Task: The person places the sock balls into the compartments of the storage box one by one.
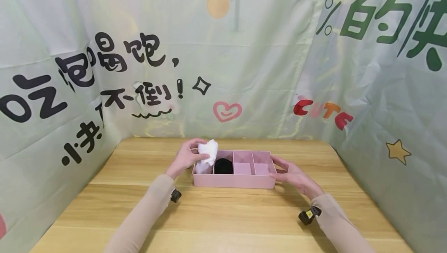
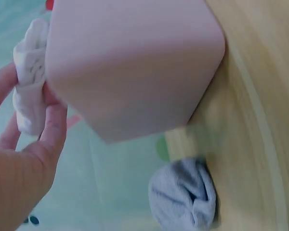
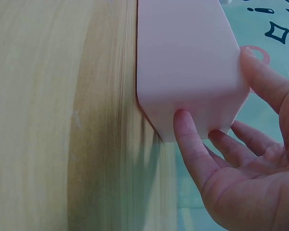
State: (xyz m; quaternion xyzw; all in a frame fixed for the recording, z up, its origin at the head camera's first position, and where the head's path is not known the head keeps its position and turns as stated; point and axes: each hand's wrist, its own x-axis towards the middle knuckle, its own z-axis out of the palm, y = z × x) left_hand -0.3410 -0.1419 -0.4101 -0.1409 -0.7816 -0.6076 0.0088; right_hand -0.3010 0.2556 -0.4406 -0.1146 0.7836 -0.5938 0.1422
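A pink divided box [image 1: 234, 181] stands on the wooden table, its compartments side by side. My left hand [image 1: 186, 156] pinches a rolled white sock [image 1: 208, 151] between thumb and fingers above the leftmost compartment, close to the box's end wall in the left wrist view. Something pale shows below it in that compartment; I cannot tell what. A black rounded bundle [image 1: 223, 166] sits in the second compartment. At the right end, my right hand [image 1: 295, 175] holds the box, thumb at the rim and fingertips against the wall [image 3: 197, 115].
In the left wrist view, a bunched grey sock [image 2: 183, 195] lies on the table [image 1: 230, 214] beyond the box's left end. Printed cloth [image 1: 258, 90] hangs behind the table and along both sides. Each wrist wears a small black camera [image 1: 307, 216].
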